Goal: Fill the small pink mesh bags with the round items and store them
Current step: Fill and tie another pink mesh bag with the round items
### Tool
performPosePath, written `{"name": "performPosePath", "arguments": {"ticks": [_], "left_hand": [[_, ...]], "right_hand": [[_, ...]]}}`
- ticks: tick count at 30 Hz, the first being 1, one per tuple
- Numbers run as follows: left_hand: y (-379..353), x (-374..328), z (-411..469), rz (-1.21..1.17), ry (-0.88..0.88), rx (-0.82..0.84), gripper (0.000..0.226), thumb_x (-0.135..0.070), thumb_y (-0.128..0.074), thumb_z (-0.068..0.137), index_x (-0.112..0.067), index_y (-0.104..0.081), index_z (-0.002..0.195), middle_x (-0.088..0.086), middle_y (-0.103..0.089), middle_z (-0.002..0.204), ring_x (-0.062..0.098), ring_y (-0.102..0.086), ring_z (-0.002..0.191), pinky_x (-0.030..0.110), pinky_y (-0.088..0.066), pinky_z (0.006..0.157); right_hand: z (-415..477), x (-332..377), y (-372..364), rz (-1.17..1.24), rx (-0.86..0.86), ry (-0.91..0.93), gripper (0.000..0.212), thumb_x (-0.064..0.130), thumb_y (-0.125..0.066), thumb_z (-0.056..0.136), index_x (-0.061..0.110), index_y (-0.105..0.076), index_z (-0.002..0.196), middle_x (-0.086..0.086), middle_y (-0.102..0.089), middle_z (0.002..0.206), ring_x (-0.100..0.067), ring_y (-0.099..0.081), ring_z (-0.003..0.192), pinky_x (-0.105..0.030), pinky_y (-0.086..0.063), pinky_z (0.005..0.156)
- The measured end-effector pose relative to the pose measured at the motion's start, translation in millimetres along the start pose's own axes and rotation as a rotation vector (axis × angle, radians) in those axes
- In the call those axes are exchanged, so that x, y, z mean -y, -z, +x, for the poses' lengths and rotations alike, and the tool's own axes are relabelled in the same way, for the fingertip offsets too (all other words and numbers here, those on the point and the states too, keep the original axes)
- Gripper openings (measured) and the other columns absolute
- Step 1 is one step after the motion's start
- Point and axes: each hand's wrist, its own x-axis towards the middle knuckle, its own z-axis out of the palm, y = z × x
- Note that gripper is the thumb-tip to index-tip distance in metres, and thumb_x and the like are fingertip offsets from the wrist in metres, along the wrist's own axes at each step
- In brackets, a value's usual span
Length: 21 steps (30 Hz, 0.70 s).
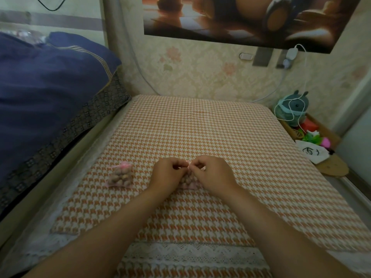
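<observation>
Orange houndstooth cloth covers the tabletop beside a blue-covered bed. Near its middle a pink mesh bag lies lengthwise, neck pointing away from the person, holding brownish round items. The left hand and right hand meet at the neck, fingers pinching its drawstring. Just left lies a second bag, filled and closed, its neck also pointing away.

Houndstooth cloth, navy pillow, plush toy, wall poster
</observation>
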Motion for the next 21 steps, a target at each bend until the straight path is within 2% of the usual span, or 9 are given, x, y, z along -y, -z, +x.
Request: {"name": "performPosePath", "arguments": {"ticks": [4, 7, 10, 12, 14, 16, 18, 21], "left_hand": [[-0.4, -0.1, -0.8, 0.009, -0.012, -0.014, 0.012, -0.014, -0.073, 0.082, -0.018, -0.077, 0.092, -0.011, -0.071, 0.081, -0.003, -0.065, 0.074, 0.004, -0.047, 0.062], [-0.3, -0.6, -0.7, 0.039, -0.035, -0.043, 0.017, -0.014, -0.072, 0.081, -0.021, -0.072, 0.096, -0.010, -0.071, 0.079, 0.002, -0.067, 0.076, 0.009, -0.048, 0.065], [2.8, -3.1, -2.2, 0.014, -0.047, -0.045, 0.035, -0.014, -0.074, 0.079, -0.029, -0.060, 0.107, -0.014, -0.067, 0.072, -0.007, -0.062, 0.068, 0.001, -0.043, 0.057], [4.3, -2.8, -1.4, 0.014, -0.084, -0.021, 0.044, -0.016, -0.076, 0.078, -0.029, -0.056, 0.114, -0.013, -0.069, 0.073, -0.007, -0.064, 0.069, 0.003, -0.044, 0.062], [5.0, -1.9, 0.0, 0.022, -0.112, 0.010, 0.049, -0.017, -0.077, 0.077, -0.027, -0.056, 0.121, -0.010, -0.071, 0.076, -0.005, -0.066, 0.073, 0.006, -0.047, 0.066], [5.4, -2.1, 1.2, 0.035, -0.132, 0.032, 0.050, -0.017, -0.077, 0.077, -0.025, -0.057, 0.122, -0.010, -0.071, 0.077, -0.006, -0.065, 0.074, 0.005, -0.047, 0.067], [6.1, -3.3, 1.4, 0.055, -0.140, 0.043, 0.044, -0.019, -0.078, 0.078, -0.025, -0.059, 0.117, -0.011, -0.069, 0.075, -0.006, -0.064, 0.072, 0.003, -0.045, 0.066], [6.0, -4.0, 1.3, 0.062, -0.140, 0.050, 0.031, -0.020, -0.078, 0.078, -0.025, -0.065, 0.106, -0.012, -0.069, 0.072, -0.006, -0.064, 0.070, 0.006, -0.045, 0.064]], "right_hand": [[-2.8, 2.0, 1.1, -0.114, -0.039, 0.183, 0.012, 0.040, -0.067, 0.090, 0.034, -0.075, 0.095, 0.015, -0.074, 0.090, -0.001, -0.062, 0.074, -0.028, -0.053, 0.069], [-2.0, -0.1, 1.0, -0.177, -0.018, 0.288, 0.011, 0.038, -0.067, 0.091, 0.032, -0.075, 0.097, 0.014, -0.067, 0.105, 0.000, -0.053, 0.073, -0.029, -0.052, 0.068], [0.2, -1.1, 2.0, -0.166, -0.028, 0.309, 0.009, 0.037, -0.069, 0.090, 0.031, -0.074, 0.095, 0.014, -0.054, 0.129, -0.005, -0.061, 0.091, -0.028, -0.052, 0.072], [3.0, -0.8, 3.1, -0.092, -0.010, 0.268, 0.007, 0.036, -0.070, 0.090, 0.033, -0.074, 0.093, 0.015, -0.051, 0.138, -0.005, -0.062, 0.100, -0.028, -0.051, 0.079], [6.4, -0.1, 4.5, -0.004, 0.028, 0.234, 0.006, 0.034, -0.071, 0.090, 0.032, -0.075, 0.093, 0.017, -0.057, 0.130, -0.002, -0.063, 0.095, -0.028, -0.052, 0.084], [9.4, -0.7, 4.5, 0.038, 0.048, 0.226, 0.006, 0.031, -0.073, 0.089, 0.030, -0.077, 0.093, 0.017, -0.066, 0.110, -0.002, -0.063, 0.085, -0.030, -0.054, 0.082], [10.5, -0.6, 4.4, 0.047, 0.032, 0.219, 0.007, 0.028, -0.074, 0.088, 0.029, -0.079, 0.093, 0.016, -0.070, 0.093, -0.001, -0.063, 0.079, -0.027, -0.054, 0.078], [11.1, 1.3, 4.3, 0.119, 0.003, 0.142, 0.006, 0.027, -0.076, 0.086, 0.029, -0.081, 0.090, 0.017, -0.073, 0.083, 0.002, -0.064, 0.077, -0.017, -0.051, 0.073]]}}
